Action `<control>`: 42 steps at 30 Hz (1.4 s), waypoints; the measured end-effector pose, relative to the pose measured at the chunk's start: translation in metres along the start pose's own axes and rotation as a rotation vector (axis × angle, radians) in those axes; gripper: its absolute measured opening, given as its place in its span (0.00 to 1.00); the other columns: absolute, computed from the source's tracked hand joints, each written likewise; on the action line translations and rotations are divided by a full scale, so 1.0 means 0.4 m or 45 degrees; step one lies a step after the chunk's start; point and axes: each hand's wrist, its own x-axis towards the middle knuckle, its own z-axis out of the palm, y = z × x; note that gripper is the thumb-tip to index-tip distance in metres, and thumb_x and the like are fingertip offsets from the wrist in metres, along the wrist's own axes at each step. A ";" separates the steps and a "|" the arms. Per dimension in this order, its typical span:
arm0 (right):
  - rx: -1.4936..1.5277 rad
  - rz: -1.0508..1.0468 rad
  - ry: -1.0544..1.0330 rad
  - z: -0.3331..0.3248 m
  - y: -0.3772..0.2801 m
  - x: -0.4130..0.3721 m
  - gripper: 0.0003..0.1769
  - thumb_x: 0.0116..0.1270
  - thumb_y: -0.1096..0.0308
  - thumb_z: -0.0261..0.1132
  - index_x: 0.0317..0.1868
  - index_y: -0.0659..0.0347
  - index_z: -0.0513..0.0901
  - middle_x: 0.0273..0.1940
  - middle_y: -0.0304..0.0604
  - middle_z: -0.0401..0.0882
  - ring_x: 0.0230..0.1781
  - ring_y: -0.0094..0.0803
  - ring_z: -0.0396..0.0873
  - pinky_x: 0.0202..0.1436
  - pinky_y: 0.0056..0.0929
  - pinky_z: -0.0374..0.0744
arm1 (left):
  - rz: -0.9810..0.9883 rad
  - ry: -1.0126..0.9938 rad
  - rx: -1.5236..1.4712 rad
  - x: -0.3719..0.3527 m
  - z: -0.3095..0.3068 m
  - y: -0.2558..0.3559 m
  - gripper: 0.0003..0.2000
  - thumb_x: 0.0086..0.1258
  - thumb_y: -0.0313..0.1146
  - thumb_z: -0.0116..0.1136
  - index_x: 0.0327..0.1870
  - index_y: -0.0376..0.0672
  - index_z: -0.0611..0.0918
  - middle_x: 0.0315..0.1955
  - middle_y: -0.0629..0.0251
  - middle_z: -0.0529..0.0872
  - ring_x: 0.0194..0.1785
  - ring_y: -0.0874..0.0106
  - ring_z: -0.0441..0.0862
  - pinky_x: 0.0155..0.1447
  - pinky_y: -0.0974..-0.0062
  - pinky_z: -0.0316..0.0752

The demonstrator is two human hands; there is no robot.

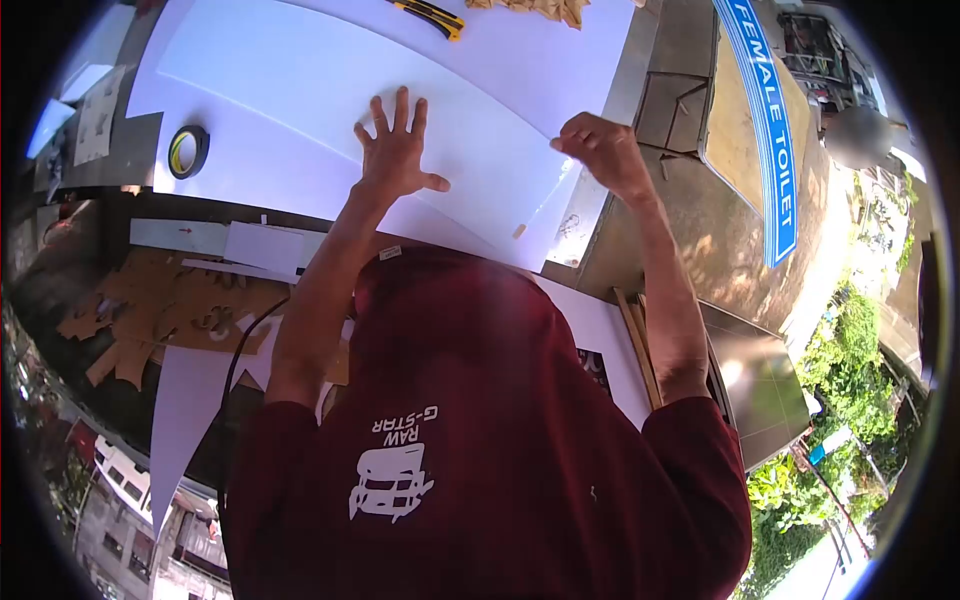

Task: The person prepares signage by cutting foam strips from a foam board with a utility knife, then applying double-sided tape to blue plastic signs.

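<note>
My left hand (395, 155) lies palm down with its fingers spread on a long, thin white sheet (300, 85). The sheet rests on a larger white board (530, 60). At the sheet's right end, my right hand (603, 152) is closed, thumb and fingers pinched together at its edge. A small tan piece (519, 231) sits near the board's front edge. Left of my hands is a black tape roll (188, 151) with a yellow inner ring. A yellow and black utility knife (432, 17) lies at the far edge of the view.
Crumpled brown paper (535, 9) is beyond the board. On the right stands a blue "FEMALE TOILET" sign (766, 120). Cut brown cardboard pieces (150, 310) and white offcuts (262, 245) lie below left. A dark cable (238, 360) hangs there. Wooden strips (638, 345) are beside my right arm.
</note>
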 end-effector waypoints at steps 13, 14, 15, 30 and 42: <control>-0.373 0.346 0.093 0.353 0.111 -0.278 0.45 0.35 0.52 0.86 0.51 0.65 0.74 0.51 0.53 0.74 0.56 0.51 0.76 0.55 0.44 0.81 | -0.035 -0.007 0.214 0.008 0.041 0.017 0.74 0.33 0.53 0.86 0.82 0.43 0.44 0.83 0.51 0.36 0.81 0.35 0.39 0.70 0.24 0.55; -0.338 0.359 0.051 0.351 0.111 -0.271 0.45 0.35 0.53 0.86 0.51 0.64 0.74 0.51 0.53 0.74 0.56 0.50 0.76 0.55 0.43 0.82 | -0.029 -0.009 0.207 0.007 0.043 0.010 0.74 0.34 0.53 0.85 0.83 0.44 0.44 0.83 0.52 0.36 0.81 0.36 0.40 0.70 0.24 0.56; -0.312 0.357 0.042 0.331 0.092 -0.274 0.43 0.37 0.54 0.85 0.51 0.64 0.74 0.52 0.53 0.74 0.56 0.50 0.76 0.53 0.43 0.83 | -0.031 -0.019 0.228 0.007 0.039 0.011 0.74 0.33 0.54 0.85 0.83 0.45 0.44 0.83 0.53 0.36 0.81 0.36 0.40 0.70 0.25 0.57; -0.408 0.152 0.109 0.364 0.151 -0.279 0.29 0.55 0.59 0.76 0.50 0.62 0.72 0.50 0.53 0.75 0.54 0.50 0.78 0.51 0.44 0.84 | -0.059 -0.087 0.305 0.033 0.060 0.009 0.74 0.38 0.60 0.82 0.83 0.49 0.39 0.83 0.51 0.32 0.81 0.33 0.38 0.68 0.21 0.54; -0.037 0.197 0.244 0.317 0.163 -0.320 0.13 0.68 0.72 0.67 0.48 0.61 0.72 0.44 0.48 0.77 0.48 0.51 0.80 0.50 0.45 0.81 | -0.020 -0.115 0.096 0.017 0.029 0.029 0.75 0.36 0.66 0.81 0.82 0.38 0.44 0.80 0.38 0.32 0.79 0.26 0.31 0.68 0.19 0.45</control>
